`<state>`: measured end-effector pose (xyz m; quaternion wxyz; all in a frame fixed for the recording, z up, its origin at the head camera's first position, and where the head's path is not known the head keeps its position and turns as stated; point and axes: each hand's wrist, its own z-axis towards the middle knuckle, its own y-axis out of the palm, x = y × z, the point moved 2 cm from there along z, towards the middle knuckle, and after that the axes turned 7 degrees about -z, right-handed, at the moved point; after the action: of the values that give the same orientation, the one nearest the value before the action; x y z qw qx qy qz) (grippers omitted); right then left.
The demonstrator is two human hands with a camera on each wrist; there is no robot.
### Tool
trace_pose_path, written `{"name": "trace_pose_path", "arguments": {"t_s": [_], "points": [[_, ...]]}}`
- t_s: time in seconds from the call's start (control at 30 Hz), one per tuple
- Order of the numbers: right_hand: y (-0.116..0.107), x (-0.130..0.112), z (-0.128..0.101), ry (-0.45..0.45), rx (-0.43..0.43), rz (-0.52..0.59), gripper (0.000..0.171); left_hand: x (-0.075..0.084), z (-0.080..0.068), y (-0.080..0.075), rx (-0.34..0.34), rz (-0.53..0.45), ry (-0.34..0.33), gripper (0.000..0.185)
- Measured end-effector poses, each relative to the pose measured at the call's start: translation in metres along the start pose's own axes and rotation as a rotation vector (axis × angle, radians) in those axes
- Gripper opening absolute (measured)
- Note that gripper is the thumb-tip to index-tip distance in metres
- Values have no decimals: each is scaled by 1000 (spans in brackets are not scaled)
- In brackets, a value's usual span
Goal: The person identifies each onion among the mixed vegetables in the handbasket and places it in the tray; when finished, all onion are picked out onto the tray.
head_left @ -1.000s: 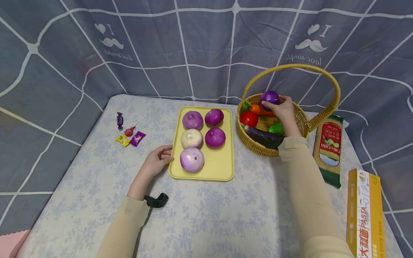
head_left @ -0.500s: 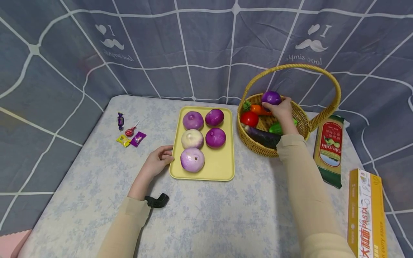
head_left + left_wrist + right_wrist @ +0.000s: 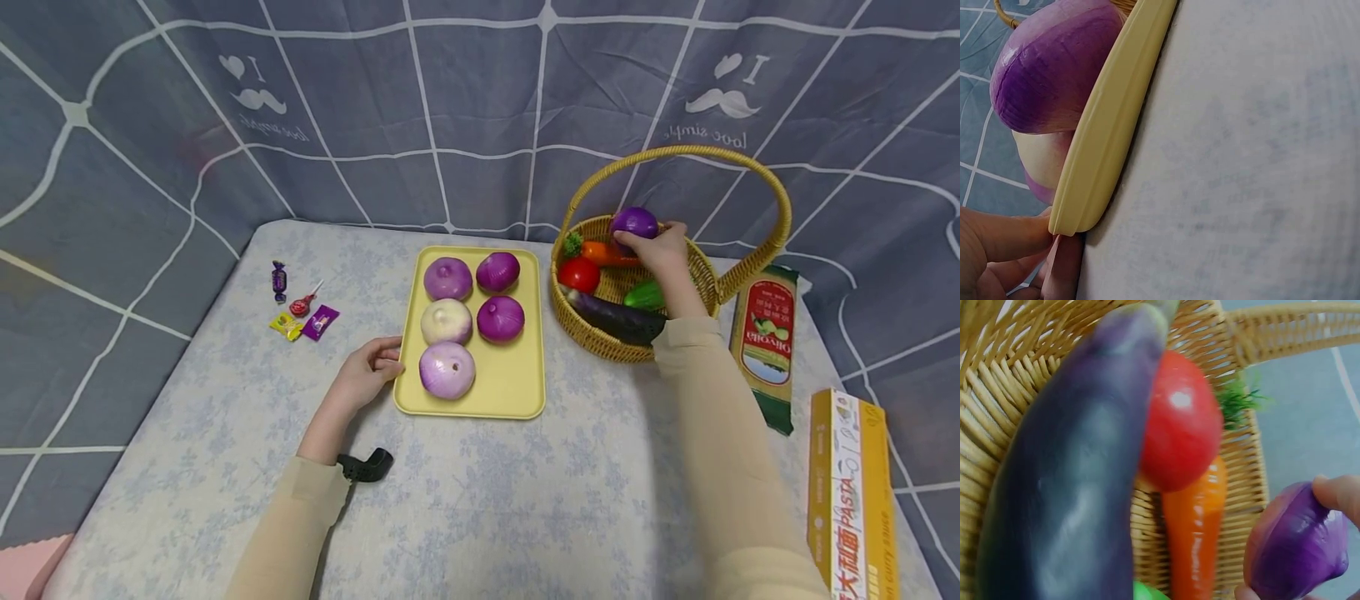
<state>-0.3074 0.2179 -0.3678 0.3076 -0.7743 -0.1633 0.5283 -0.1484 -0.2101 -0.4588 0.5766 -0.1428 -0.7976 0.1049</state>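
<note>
Wicker is forming the round basket (image 3: 705,275) with a tall hoop handle, which is being kept at the right rear of the table (image 3: 480,508). Inside it a tomato (image 3: 578,274), a carrot (image 3: 604,253), an eggplant (image 3: 617,317) and a green vegetable (image 3: 645,295) are being held, with the eggplant lying along the near wall and the tomato touching the carrot. A purple onion (image 3: 633,222) is being grasped by the right hand (image 3: 663,250) above the far part of the basket, the fingers being curled round it; in the right wrist view the same onion (image 3: 1296,549) is being pinched between fingertips (image 3: 1338,490) over the carrot (image 3: 1194,531).

Five onions are being carried on the yellow tray (image 3: 517,379) beside the basket: two purple ones at the far end (image 3: 447,278) (image 3: 498,271), a pale one (image 3: 446,321) and a purple one (image 3: 500,318) in the middle, and a pale violet one (image 3: 446,370) nearest. The tray's near left corner is being touched by the left hand (image 3: 366,375), its fingers being loosely curled against the rim (image 3: 1107,137) with nothing enclosed.

Compared with half a second ago, the held onion is being carried slightly higher and farther right, and the right hand has been raised with it; the left hand and the tray are being kept where they were.
</note>
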Motion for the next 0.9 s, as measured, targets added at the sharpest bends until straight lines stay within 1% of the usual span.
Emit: {"name": "trace_pose_path", "arguments": {"t_s": [0.17, 0.27, 0.4, 0.5, 0.6, 0.7, 0.77, 0.9], "points": [[-15, 0, -13, -15, -36, 10, 105, 1, -1, 0, 1, 1, -7, 48], [-24, 0, -23, -32, -77, -16, 108, 1, 0, 0, 2, -3, -10, 48], [-31, 2, -46, -82, -119, -23, 108, 1, -1, 0, -1, -2, -10, 48], [-34, 3, -67, -125, -125, -27, 105, 2, -1, 0, -4, 5, -13, 48], [-32, 3, -89, -164, -129, -32, 103, 4, -1, 0, -4, 10, -19, 48], [-26, 4, -112, -199, -151, -44, 101, 4, -1, 0, -8, 12, -20, 48], [-19, 5, -125, -218, -184, -61, 101, 4, -1, 1, -10, 11, -15, 48], [-1, 7, -145, -273, -260, -27, 100, 4, -1, 1, -11, 4, -8, 48]]}}
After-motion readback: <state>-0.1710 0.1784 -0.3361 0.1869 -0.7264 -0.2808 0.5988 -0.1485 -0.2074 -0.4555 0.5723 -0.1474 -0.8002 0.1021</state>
